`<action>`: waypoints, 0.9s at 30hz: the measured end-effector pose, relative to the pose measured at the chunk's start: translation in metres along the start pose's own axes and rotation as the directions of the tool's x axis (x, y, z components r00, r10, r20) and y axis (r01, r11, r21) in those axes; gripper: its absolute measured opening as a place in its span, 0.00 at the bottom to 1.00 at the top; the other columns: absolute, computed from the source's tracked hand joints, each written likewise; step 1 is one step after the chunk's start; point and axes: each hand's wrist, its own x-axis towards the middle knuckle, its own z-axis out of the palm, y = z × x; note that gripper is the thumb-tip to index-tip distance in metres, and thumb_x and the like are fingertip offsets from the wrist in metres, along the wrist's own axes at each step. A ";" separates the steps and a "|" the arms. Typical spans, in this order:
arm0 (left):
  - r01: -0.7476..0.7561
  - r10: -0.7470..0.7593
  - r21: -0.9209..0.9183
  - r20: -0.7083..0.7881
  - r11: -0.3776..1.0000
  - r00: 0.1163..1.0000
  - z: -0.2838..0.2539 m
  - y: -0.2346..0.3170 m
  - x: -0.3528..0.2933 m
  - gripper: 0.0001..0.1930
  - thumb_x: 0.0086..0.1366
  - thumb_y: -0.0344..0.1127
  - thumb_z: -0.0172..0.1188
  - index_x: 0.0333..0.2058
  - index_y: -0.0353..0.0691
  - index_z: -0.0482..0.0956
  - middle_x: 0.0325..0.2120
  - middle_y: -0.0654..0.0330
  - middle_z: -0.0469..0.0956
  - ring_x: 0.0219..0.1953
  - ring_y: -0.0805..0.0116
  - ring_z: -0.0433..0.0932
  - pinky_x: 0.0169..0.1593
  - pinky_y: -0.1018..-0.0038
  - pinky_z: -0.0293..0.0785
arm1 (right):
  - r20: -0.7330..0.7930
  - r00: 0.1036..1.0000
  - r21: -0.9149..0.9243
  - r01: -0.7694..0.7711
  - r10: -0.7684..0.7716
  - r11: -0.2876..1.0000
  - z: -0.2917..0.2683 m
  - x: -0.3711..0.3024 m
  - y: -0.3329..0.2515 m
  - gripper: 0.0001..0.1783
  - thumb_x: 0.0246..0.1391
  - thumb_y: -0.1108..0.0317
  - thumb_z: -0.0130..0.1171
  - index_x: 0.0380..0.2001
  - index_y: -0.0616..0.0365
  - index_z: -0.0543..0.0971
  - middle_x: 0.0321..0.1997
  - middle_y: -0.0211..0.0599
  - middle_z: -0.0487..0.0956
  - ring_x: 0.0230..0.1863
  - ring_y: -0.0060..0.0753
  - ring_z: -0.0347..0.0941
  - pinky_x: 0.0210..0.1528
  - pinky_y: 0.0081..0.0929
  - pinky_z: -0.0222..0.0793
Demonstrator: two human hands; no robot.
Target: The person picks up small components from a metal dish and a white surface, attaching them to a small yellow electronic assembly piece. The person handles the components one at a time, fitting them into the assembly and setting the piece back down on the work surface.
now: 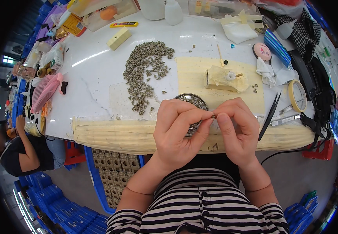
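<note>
A tiny metal part [213, 116] is pinched between the fingertips of my left hand [180, 126] and my right hand [237, 126], which meet near the table's front edge. Its exact kind is too small to make out. Just behind and below my hands stands a round metal dish [181, 96] with many similar small parts in it; my left hand hides some of its near side. Farther left, a large pile of small grey-brown metal parts [143, 68] spreads over the white table.
A tape-wrapped block [221, 79] with a small white bottle top sits on a cream sheet. Black tweezers [271, 115], a tape roll [297, 96] and a pink round pad [261, 51] lie right. Below the table is a blue crate [98, 183]. Another person [24, 150] sits at left.
</note>
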 end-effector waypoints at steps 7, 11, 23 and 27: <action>0.000 0.000 -0.010 0.006 1.000 1.000 0.000 0.001 0.001 0.12 0.48 0.22 0.71 0.32 0.39 0.83 0.29 0.62 0.75 0.31 0.63 0.72 0.35 0.72 0.68 | 0.014 0.998 0.064 -0.057 0.056 0.996 -0.001 0.001 -0.002 0.04 0.57 0.73 0.62 0.31 0.64 0.81 0.31 0.37 0.78 0.34 0.32 0.72 0.37 0.24 0.68; -0.063 0.063 -0.018 0.020 0.998 0.998 -0.001 -0.001 0.001 0.13 0.47 0.22 0.72 0.33 0.40 0.83 0.29 0.62 0.75 0.32 0.63 0.72 0.35 0.71 0.68 | 0.089 0.995 0.116 -0.056 0.046 0.992 -0.003 0.001 0.002 0.04 0.57 0.74 0.62 0.30 0.64 0.80 0.31 0.36 0.78 0.34 0.31 0.71 0.38 0.24 0.67; 0.023 -0.024 0.008 0.046 1.000 0.999 0.000 -0.001 0.000 0.10 0.51 0.20 0.69 0.33 0.35 0.81 0.30 0.58 0.75 0.33 0.67 0.73 0.35 0.76 0.69 | -0.056 0.998 0.056 0.037 -0.034 0.998 -0.004 -0.002 -0.004 0.04 0.53 0.75 0.64 0.33 0.62 0.84 0.31 0.36 0.78 0.34 0.29 0.72 0.37 0.22 0.67; 0.028 -0.028 -0.017 0.009 0.999 1.000 0.000 -0.002 -0.002 0.10 0.51 0.20 0.69 0.32 0.35 0.81 0.30 0.58 0.75 0.33 0.67 0.73 0.35 0.77 0.69 | -0.036 0.999 0.013 0.023 -0.022 1.000 -0.002 0.000 -0.003 0.06 0.54 0.75 0.63 0.35 0.62 0.84 0.31 0.36 0.79 0.34 0.30 0.72 0.37 0.23 0.68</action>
